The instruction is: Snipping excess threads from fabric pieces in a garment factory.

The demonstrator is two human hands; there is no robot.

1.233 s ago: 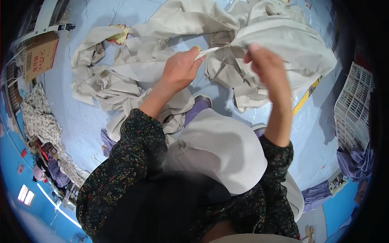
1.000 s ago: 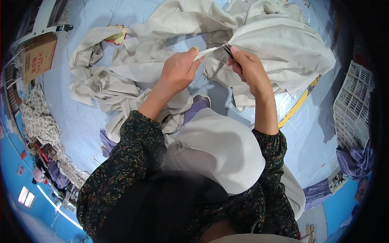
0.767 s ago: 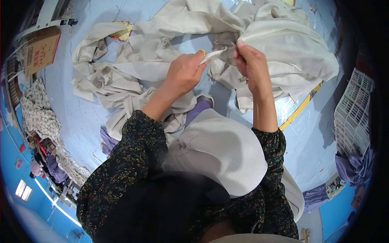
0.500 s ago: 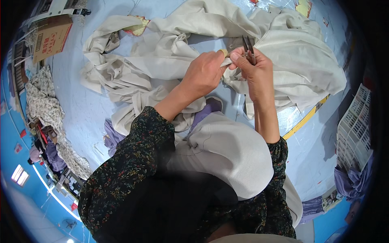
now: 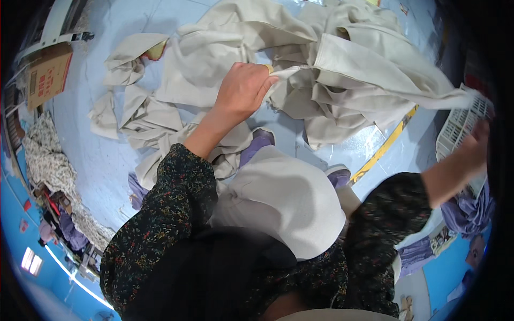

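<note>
A pale blue work surface (image 5: pixel 101 160) fills most of the view, strewn with crumpled beige cloth garments (image 5: pixel 214 59) that lie in a loose heap across its upper half. A yellow strip (image 5: pixel 385 147) runs slantwise over the blue at the right, and a brown cardboard box (image 5: pixel 48 80) sits at the upper left rim. Along the left edge a flowered, pale patterned fabric (image 5: pixel 45 166) trails down, with purple cloth scraps (image 5: pixel 134 187) near it. At the far right stands a white plastic lattice basket (image 5: pixel 460 128), with more purple fabric (image 5: pixel 468 211) heaped below it. The room's edge beyond shows bright blue.

The left hand (image 5: pixel 243 91) is closed tight, thumb and fingers pinched on one end of a beige cloth piece with a folded hem (image 5: pixel 369 75) — the cloth is pulled into a narrow point just where the fingers grip it. From there the piece stretches taut to the right, above the heap, fanning out broad and flat.

The right hand (image 5: pixel 474 152) is far out at the right rim, by the lattice basket. It is blurred and partly in shadow; the far end of the stretched cloth reaches toward it, but I cannot tell how its fingers stand or whether they hold that end.

Both forearms wear dark sleeves with a small floral print (image 5: pixel 166 214), and a smooth off-white rounded cloth (image 5: pixel 289 198) lies between them, near the person's body.
</note>
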